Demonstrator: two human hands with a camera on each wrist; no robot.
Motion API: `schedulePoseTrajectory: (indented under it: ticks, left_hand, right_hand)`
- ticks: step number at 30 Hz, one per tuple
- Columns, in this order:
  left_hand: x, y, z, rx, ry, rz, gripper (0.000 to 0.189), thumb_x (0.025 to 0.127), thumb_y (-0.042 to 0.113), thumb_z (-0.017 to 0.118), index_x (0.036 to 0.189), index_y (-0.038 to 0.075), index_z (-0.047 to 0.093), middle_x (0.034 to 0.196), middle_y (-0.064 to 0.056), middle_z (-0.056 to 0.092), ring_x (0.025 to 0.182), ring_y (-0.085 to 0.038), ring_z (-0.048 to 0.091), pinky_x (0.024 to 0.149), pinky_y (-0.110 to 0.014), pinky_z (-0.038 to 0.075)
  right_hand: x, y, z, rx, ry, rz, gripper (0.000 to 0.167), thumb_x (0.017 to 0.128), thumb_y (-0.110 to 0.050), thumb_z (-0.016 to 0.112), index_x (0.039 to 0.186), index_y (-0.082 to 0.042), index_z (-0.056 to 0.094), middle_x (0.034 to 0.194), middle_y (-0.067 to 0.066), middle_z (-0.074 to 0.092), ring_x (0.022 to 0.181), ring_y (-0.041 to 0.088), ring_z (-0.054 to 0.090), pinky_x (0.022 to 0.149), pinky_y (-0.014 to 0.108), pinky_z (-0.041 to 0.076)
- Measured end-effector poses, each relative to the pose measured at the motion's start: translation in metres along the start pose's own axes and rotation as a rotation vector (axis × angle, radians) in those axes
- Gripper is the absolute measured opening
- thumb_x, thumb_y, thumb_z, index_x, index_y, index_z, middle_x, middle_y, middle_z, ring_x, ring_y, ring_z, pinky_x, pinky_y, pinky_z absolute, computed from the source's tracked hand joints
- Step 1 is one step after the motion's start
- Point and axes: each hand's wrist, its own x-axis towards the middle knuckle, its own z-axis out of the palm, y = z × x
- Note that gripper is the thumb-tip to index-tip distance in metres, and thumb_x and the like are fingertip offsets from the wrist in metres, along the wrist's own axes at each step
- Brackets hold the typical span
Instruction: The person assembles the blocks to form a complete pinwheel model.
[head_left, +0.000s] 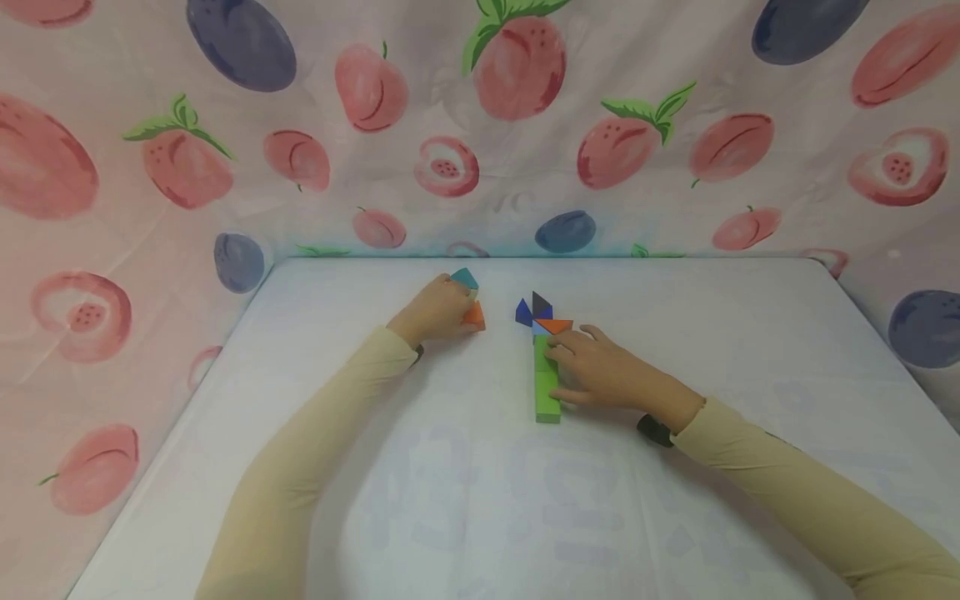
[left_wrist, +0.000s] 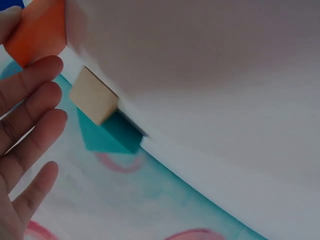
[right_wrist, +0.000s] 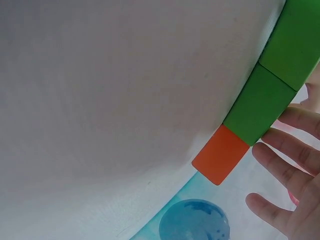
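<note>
My left hand (head_left: 442, 308) pinches an orange block (left_wrist: 37, 32) between thumb and index finger, its other fingers spread loosely. Just beyond those fingertips are a teal block (left_wrist: 112, 132) and a plain wood-coloured block (left_wrist: 95, 95). Right of centre, the fingertips and thumb of my right hand (head_left: 603, 371) touch the side and top of two green blocks (head_left: 547, 404) laid end to end, the fingers fairly straight. Against their far end lie an orange triangular block (head_left: 557, 325) and a light blue piece (head_left: 537, 329). Beyond these are a blue triangular block (head_left: 522, 313) and a dark block (head_left: 541, 304).
A white-covered table (head_left: 480, 500) spreads under both arms. Behind it and along its sides hangs a fruit-print cloth (head_left: 517, 175), meeting the table at its far edge. A gap of white surface separates the left hand's blocks from the green row.
</note>
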Motion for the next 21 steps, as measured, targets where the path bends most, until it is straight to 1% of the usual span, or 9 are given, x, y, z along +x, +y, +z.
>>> schedulePoseTrajectory:
  ticks: [1,3,6,9,10,12,14,17,21]
  left_hand:
    - [0.002,0.003,0.000,0.007,-0.001,0.004,0.037,0.088,0.045,0.060,0.077,0.010,0.064,0.075,-0.002,0.063,0.079,-0.020,0.059,0.095,-0.042,0.041]
    - [0.004,0.007,-0.001,0.006,0.003,0.008,0.037,0.090,0.041,0.055,0.071,0.010,0.063,0.074,-0.002,0.062,0.078,-0.020,0.058,0.093,-0.041,0.042]
    - [0.006,0.011,-0.004,0.022,0.010,0.016,0.032,0.091,0.030,0.051,0.072,0.008,0.065,0.074,-0.004,0.062,0.077,-0.021,0.059,0.091,-0.040,0.043]
    - [0.006,0.010,-0.008,0.042,0.018,0.021,0.016,0.088,0.015,0.053,0.088,0.009,0.068,0.083,-0.005,0.065,0.083,-0.022,0.062,0.090,-0.040,0.044]
    - [0.005,0.010,-0.009,0.050,0.017,0.026,0.016,0.088,0.013,0.054,0.095,0.010,0.067,0.088,-0.005,0.067,0.086,-0.022,0.062,0.091,-0.040,0.044]
    - [0.004,0.008,-0.011,0.050,0.024,0.049,0.024,0.087,0.009,0.058,0.109,0.014,0.064,0.096,-0.005,0.067,0.092,-0.022,0.063,0.092,-0.039,0.045]
    - [0.002,0.007,-0.012,0.035,0.036,0.090,0.033,0.086,0.007,0.062,0.117,0.017,0.062,0.100,-0.006,0.066,0.094,-0.023,0.062,0.092,-0.039,0.045]
    - [0.001,0.008,-0.013,0.029,0.059,0.156,0.032,0.085,0.009,0.065,0.115,0.019,0.063,0.097,-0.005,0.064,0.091,-0.021,0.060,0.089,-0.038,0.046]
    - [0.002,0.012,-0.010,0.042,0.087,0.201,0.021,0.087,0.013,0.064,0.108,0.018,0.066,0.092,-0.003,0.064,0.087,-0.019,0.058,0.086,-0.035,0.045]
  right_hand:
    - [0.000,0.000,0.000,0.003,-0.002,0.001,0.056,0.085,-0.048,0.063,0.118,-0.003,0.058,0.122,0.012,0.058,0.117,0.025,0.051,0.101,0.056,0.038]
    - [0.000,0.000,0.001,0.007,-0.005,0.002,0.056,0.085,-0.048,0.062,0.119,-0.003,0.058,0.122,0.012,0.058,0.118,0.025,0.051,0.101,0.056,0.038]
    - [0.001,0.000,0.002,0.011,-0.006,0.002,0.056,0.085,-0.047,0.062,0.119,-0.003,0.058,0.123,0.012,0.058,0.118,0.025,0.051,0.101,0.056,0.038]
    - [0.001,0.000,0.002,0.010,-0.006,0.000,0.056,0.085,-0.048,0.061,0.119,-0.004,0.057,0.123,0.012,0.058,0.118,0.025,0.051,0.101,0.056,0.038]
    - [0.001,0.001,0.002,0.008,-0.008,-0.001,0.056,0.086,-0.048,0.061,0.119,-0.004,0.057,0.123,0.012,0.058,0.118,0.025,0.051,0.101,0.055,0.038]
    - [0.001,0.001,0.002,0.008,-0.011,0.000,0.056,0.086,-0.048,0.061,0.119,-0.004,0.057,0.123,0.012,0.057,0.118,0.025,0.051,0.101,0.056,0.038]
    - [0.001,0.001,0.002,0.009,-0.016,0.002,0.056,0.086,-0.048,0.061,0.119,-0.004,0.057,0.123,0.012,0.057,0.118,0.025,0.051,0.101,0.056,0.038]
    - [0.001,0.001,0.002,0.010,-0.022,0.009,0.056,0.086,-0.048,0.061,0.120,-0.004,0.057,0.123,0.012,0.058,0.119,0.025,0.051,0.102,0.056,0.037]
    - [0.000,0.000,0.001,0.015,-0.026,0.013,0.056,0.086,-0.048,0.061,0.120,-0.004,0.057,0.123,0.012,0.058,0.119,0.025,0.051,0.102,0.056,0.037]
